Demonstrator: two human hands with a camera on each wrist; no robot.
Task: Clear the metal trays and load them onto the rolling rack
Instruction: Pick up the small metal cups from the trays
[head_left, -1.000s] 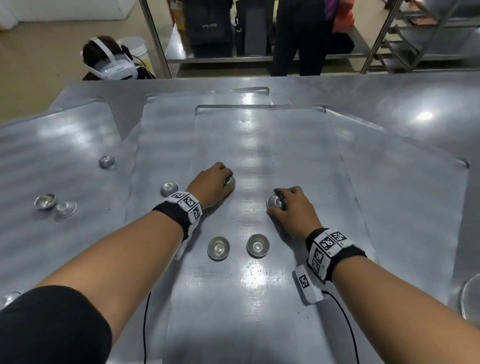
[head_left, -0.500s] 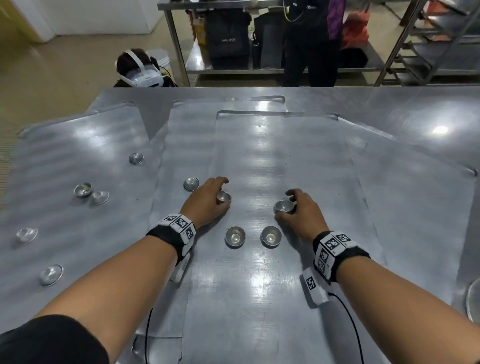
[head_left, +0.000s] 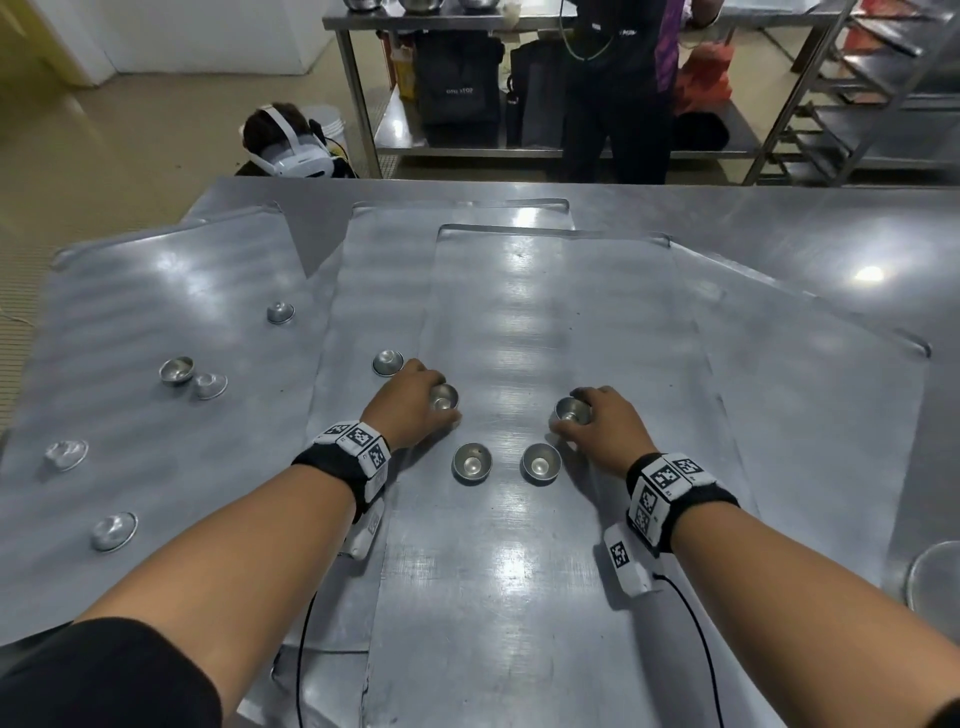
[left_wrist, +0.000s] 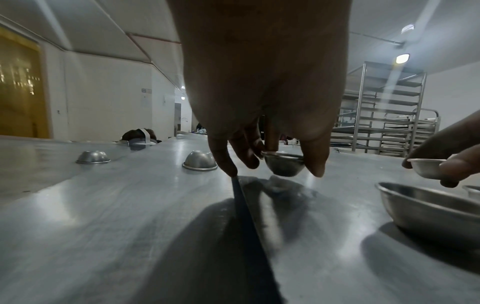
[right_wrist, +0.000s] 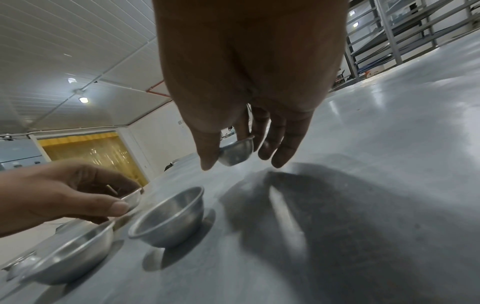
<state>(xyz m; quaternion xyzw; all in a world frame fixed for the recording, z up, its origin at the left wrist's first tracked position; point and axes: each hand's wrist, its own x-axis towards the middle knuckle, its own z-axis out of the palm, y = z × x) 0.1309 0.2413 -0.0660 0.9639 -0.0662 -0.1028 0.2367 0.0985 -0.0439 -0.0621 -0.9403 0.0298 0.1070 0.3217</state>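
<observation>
Several flat metal trays overlap on the steel table; the top tray lies in the middle. My left hand pinches a small metal cup by its rim, lifted just off the tray, as the left wrist view shows. My right hand pinches another small cup, tilted and raised in the right wrist view. Two upright cups stand on the top tray between my wrists.
More small cups lie on the left trays, some upside down. A rolling rack stands at the back right. A person stands beyond the table; another wearing a headset is low at its far left edge.
Both hands have turned their cups upright and drawn them slightly nearer. The head camera has tilted up, so more of the room and left trays shows.
</observation>
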